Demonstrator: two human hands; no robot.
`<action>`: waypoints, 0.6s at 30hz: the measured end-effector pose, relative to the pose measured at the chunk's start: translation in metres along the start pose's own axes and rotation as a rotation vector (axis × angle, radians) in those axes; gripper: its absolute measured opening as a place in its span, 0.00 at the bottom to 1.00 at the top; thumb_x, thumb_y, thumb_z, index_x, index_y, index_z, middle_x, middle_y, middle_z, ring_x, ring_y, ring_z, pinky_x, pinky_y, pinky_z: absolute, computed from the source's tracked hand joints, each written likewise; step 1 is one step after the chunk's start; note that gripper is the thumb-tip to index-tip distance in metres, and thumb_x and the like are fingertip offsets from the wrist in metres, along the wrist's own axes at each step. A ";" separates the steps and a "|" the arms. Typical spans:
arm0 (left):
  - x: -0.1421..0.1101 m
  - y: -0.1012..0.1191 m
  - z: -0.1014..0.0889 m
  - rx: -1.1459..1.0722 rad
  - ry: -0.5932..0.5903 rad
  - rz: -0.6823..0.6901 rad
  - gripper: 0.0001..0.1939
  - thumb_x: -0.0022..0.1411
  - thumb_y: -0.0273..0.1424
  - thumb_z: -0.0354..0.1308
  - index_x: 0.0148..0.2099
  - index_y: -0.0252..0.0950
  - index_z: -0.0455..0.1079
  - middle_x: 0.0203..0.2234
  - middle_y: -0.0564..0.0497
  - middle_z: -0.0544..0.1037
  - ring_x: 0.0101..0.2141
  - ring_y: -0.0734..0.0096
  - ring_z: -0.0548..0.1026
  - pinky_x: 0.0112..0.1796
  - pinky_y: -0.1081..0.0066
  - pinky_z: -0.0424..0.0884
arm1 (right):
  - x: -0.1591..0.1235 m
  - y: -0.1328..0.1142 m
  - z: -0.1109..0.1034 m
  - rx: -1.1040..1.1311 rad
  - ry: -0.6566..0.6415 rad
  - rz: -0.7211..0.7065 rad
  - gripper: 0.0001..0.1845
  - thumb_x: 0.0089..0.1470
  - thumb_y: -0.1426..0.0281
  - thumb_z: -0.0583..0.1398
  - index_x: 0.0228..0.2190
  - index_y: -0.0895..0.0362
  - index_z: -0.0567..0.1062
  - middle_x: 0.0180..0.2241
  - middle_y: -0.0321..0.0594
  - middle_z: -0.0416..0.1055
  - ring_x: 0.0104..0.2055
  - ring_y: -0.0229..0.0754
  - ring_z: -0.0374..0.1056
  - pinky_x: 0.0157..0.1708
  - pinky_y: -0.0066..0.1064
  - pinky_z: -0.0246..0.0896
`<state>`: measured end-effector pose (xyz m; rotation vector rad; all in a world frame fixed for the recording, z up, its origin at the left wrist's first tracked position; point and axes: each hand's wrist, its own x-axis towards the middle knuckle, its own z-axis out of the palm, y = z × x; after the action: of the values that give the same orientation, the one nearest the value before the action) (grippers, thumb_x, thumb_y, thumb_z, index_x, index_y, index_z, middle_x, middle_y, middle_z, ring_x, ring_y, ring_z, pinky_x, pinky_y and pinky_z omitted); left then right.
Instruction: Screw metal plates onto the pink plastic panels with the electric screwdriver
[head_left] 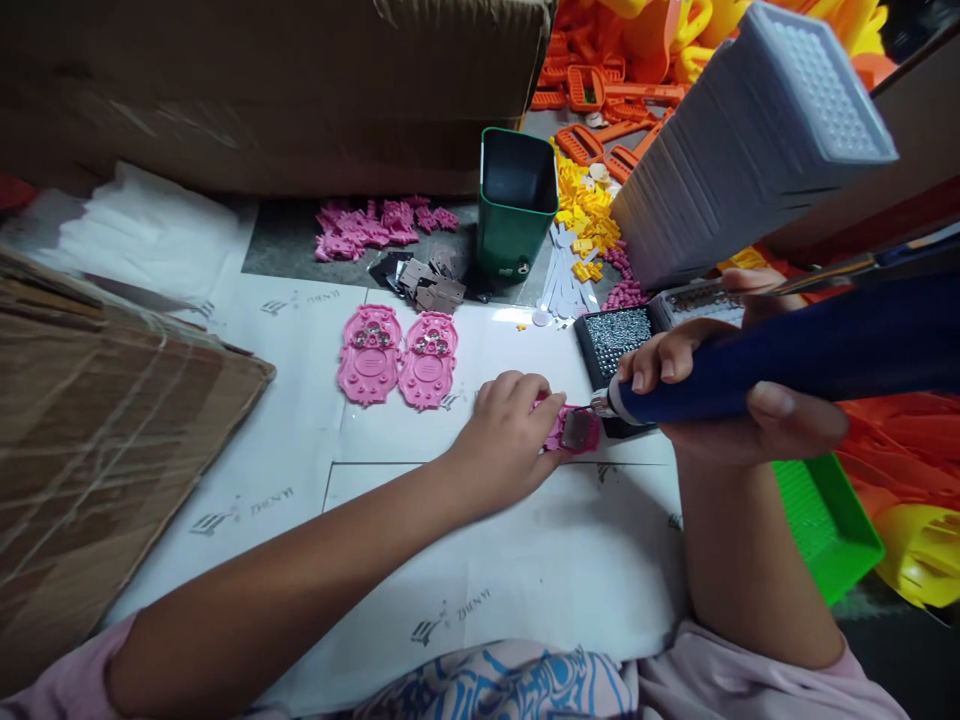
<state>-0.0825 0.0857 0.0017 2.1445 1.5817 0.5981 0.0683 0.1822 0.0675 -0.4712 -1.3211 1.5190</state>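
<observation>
My left hand (511,432) grips a small pink plastic piece (555,436) against the white work surface, fingers closed around its left side. A grey metal plate (577,431) lies on that piece. In my right hand (720,385) is a blue electric screwdriver (810,345), held nearly level, its tip pointing left at the pink piece's upper edge. Whether the bit touches a screw cannot be made out. Left of my hands, two pink plastic shells (369,375) lie side by side with shiny metal parts in them. Just behind the screwdriver's tip sits a black tray (616,340) of small screws.
A green bin (517,205) stands at the back, beside pink parts (364,228), metal plates (431,285) and yellow pieces (589,210). A tall stack of white trays (720,150) leans at right. Cardboard boxes (262,90) border the back and left. A bright green basket (832,530) sits right.
</observation>
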 end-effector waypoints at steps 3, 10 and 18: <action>0.001 0.001 0.000 0.009 -0.022 -0.021 0.22 0.60 0.39 0.58 0.52 0.32 0.67 0.46 0.40 0.68 0.46 0.53 0.61 0.46 0.56 0.62 | -0.001 0.001 0.000 -0.005 -0.029 0.018 0.21 0.35 0.61 0.66 0.36 0.46 0.73 0.19 0.33 0.71 0.17 0.43 0.65 0.17 0.38 0.63; 0.002 0.004 0.000 0.035 -0.069 -0.050 0.21 0.59 0.35 0.58 0.53 0.32 0.66 0.46 0.41 0.67 0.46 0.52 0.61 0.44 0.57 0.61 | -0.003 0.004 0.000 -0.005 -0.091 -0.022 0.20 0.39 0.63 0.65 0.38 0.48 0.72 0.20 0.33 0.71 0.18 0.43 0.66 0.19 0.38 0.64; 0.002 0.002 -0.002 -0.005 -0.091 -0.029 0.22 0.60 0.39 0.59 0.54 0.33 0.66 0.46 0.42 0.68 0.46 0.54 0.62 0.43 0.58 0.60 | 0.002 0.001 -0.001 -0.066 -0.143 -0.035 0.21 0.35 0.59 0.65 0.36 0.45 0.74 0.18 0.31 0.71 0.15 0.43 0.64 0.16 0.38 0.64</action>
<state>-0.0818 0.0875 0.0051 2.1104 1.5589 0.4871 0.0681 0.1852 0.0670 -0.3848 -1.4866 1.5068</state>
